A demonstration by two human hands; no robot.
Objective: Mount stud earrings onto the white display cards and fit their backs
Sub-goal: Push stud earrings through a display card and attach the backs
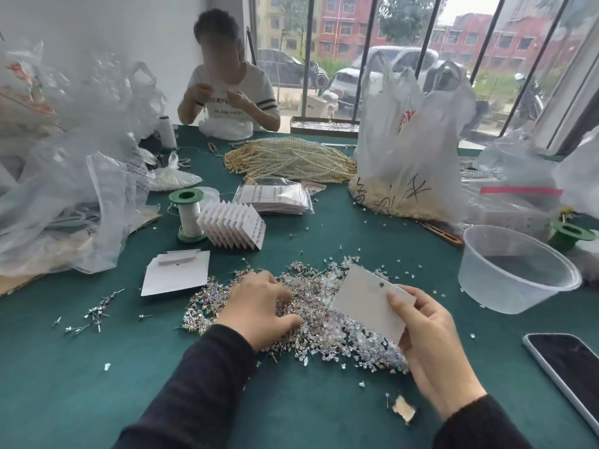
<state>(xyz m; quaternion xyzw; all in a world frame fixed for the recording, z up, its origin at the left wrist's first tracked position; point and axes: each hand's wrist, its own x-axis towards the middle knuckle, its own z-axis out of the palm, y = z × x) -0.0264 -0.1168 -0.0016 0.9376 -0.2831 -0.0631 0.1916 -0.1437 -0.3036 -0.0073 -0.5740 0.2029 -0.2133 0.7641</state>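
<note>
Now right hand (434,345) pinches card (366,303), left hand (259,309) touches studs (330,332)

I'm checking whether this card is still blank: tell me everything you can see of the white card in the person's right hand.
The white card is a plain rectangle, seemingly stiff paper, with one small dark hole near its upper edge. No earrings show on the face in view. It is tilted and lifted above the pile of studs. The right hand pinches its right end, thumb on the front.
</note>
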